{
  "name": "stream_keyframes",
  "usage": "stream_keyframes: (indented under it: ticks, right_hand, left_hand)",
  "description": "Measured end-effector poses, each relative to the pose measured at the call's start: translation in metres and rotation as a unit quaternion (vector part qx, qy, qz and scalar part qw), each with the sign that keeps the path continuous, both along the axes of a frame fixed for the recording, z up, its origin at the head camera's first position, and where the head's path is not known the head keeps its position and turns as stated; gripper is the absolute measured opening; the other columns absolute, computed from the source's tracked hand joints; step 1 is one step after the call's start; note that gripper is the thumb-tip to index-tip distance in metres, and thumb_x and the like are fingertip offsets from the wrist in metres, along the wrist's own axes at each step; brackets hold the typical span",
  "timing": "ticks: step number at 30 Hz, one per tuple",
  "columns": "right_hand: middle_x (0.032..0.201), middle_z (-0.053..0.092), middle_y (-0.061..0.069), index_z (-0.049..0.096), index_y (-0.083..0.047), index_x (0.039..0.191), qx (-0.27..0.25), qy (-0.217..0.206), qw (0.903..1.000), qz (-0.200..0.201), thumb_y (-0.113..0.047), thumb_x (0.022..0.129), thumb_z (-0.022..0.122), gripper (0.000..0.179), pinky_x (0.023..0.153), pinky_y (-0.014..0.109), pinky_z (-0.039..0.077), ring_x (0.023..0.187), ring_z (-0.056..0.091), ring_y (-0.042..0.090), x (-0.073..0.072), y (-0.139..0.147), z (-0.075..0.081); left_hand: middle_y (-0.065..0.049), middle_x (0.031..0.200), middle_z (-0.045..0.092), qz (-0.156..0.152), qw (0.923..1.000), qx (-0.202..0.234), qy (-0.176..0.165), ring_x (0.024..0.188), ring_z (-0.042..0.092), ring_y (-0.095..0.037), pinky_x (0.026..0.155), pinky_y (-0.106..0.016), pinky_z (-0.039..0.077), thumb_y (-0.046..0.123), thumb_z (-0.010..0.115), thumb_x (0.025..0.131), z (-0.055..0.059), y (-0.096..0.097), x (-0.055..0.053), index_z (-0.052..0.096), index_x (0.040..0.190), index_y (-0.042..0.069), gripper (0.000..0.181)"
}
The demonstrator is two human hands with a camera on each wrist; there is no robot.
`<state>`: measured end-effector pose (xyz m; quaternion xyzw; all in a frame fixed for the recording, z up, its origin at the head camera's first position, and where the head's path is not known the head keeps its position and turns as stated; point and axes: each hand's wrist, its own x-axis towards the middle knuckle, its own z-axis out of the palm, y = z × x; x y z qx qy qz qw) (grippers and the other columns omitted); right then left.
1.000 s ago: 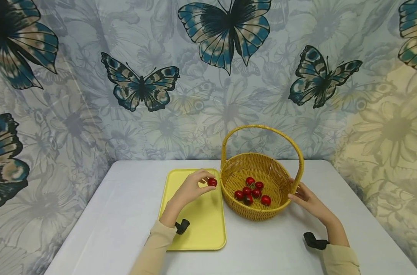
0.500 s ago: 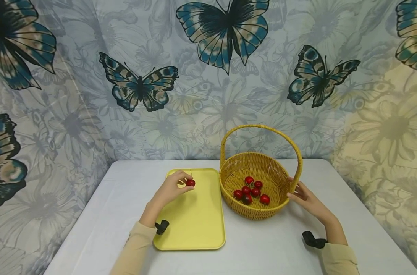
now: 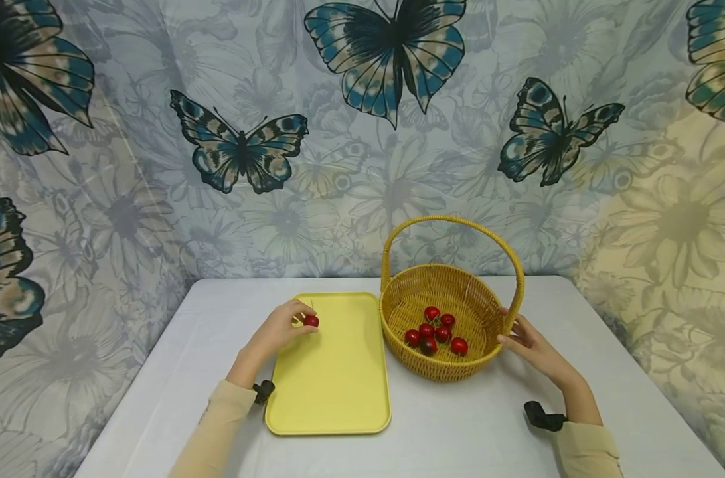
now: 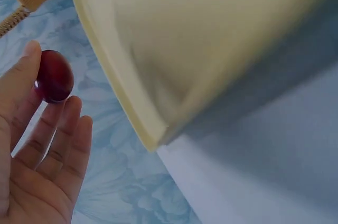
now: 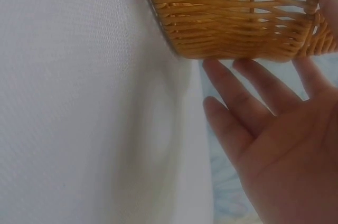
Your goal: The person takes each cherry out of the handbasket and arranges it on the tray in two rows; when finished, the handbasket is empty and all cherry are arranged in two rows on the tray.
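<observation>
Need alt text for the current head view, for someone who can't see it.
A left hand pinches a cherry near the far left corner of a yellow tray, while the right hand holds the side of a wicker basket containing more cherries. Tray and basket stand on a white table before a butterfly backdrop.

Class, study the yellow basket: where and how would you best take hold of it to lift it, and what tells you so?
Probably the top of the arched handle, from above. It arches over the upright basket, so a lift there should stay fairly level and keep its cherries inside. The right hand is beside the handle's right foot, leaving the top free.
</observation>
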<state>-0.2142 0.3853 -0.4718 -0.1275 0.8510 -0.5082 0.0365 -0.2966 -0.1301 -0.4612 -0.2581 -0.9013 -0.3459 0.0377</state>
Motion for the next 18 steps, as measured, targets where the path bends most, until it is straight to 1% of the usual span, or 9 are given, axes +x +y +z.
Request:
stream_keyframes:
  ticks: [4, 10, 13, 18]
  right_hand:
    - [0.148, 0.018, 0.029, 0.010, -0.005, 0.148, -0.003, 0.002, 1.0000, 0.003, -0.019, 0.098, 0.047, 0.064, 0.085, 0.012, 0.041, 0.125, 0.034, 0.049, 0.000, 0.000, 0.000]
    - [0.147, 0.019, 0.030, 0.011, -0.005, 0.148, -0.011, 0.002, 0.9999, 0.008, -0.018, 0.098, 0.047, 0.063, 0.085, 0.012, 0.041, 0.125, 0.034, 0.049, -0.001, 0.001, -0.001]
    - [0.147, 0.019, 0.030, 0.011, -0.005, 0.148, -0.010, 0.001, 0.9999, 0.007, -0.018, 0.098, 0.047, 0.063, 0.085, 0.012, 0.041, 0.125, 0.034, 0.049, -0.001, 0.001, -0.002]
    - [0.148, 0.018, 0.029, 0.011, -0.005, 0.148, -0.009, 0.001, 0.9999, 0.007, -0.018, 0.098, 0.047, 0.063, 0.085, 0.012, 0.041, 0.125, 0.034, 0.049, -0.001, 0.002, -0.002]
  left_hand:
    - [0.001, 0.094, 0.062, -0.008, 0.9999, -0.012, 0.005, 0.084, 0.058, -0.015, 0.075, -0.032, 0.051, 0.019, 0.075, 0.077, -0.001, -0.006, -0.004, 0.067, 0.102, 0.007, 0.029]
    - [0.000, 0.092, 0.062, -0.003, 0.9993, -0.034, -0.016, 0.083, 0.058, -0.015, 0.073, -0.030, 0.050, 0.017, 0.075, 0.077, -0.008, -0.014, -0.010, 0.069, 0.098, 0.009, 0.023]
    - [-0.002, 0.093, 0.062, -0.003, 0.9985, -0.044, -0.032, 0.082, 0.057, -0.016, 0.072, -0.030, 0.049, 0.018, 0.076, 0.077, -0.011, -0.016, -0.012, 0.069, 0.098, 0.008, 0.025]
    - [-0.002, 0.091, 0.061, 0.003, 0.9971, -0.058, -0.049, 0.081, 0.055, -0.018, 0.071, -0.029, 0.047, 0.023, 0.079, 0.073, -0.015, -0.018, -0.015, 0.069, 0.097, 0.009, 0.030]
